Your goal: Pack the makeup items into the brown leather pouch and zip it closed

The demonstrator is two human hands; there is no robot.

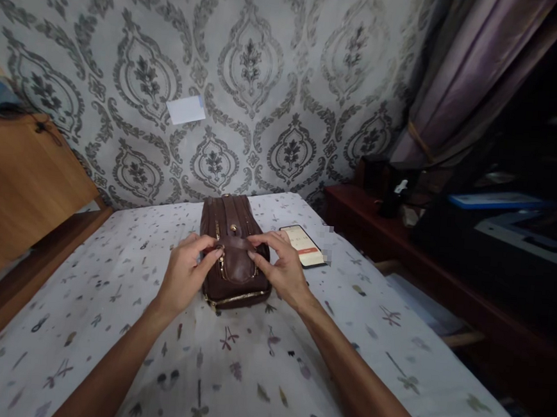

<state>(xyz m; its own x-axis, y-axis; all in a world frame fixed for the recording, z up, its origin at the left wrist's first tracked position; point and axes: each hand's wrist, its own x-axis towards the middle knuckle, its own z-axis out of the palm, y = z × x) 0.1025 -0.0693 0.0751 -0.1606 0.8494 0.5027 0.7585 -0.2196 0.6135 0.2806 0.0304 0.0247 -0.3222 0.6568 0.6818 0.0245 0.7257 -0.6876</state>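
A brown leather bag (pixel 238 292) with gold zippers lies on the patterned white sheet (pixel 227 371). My left hand (pixel 187 269) pinches the left side of the bag's front pocket flap (pixel 239 263), thumb and forefinger close together. On the flap's right side, my right hand (pixel 278 266) grips the edge between thumb and fingers. The bag's far part, with a strap and gold snaps, stretches away toward the wall. Beyond my right hand lies a phone (pixel 307 246) with its screen lit.
A wooden board (pixel 23 195) borders the bed on the left. The patterned wall (pixel 278 93) rises behind, with a white card (pixel 186 109) on it. To the right stand a dark red shelf (pixel 369 222) and a purple curtain (pixel 462 75).
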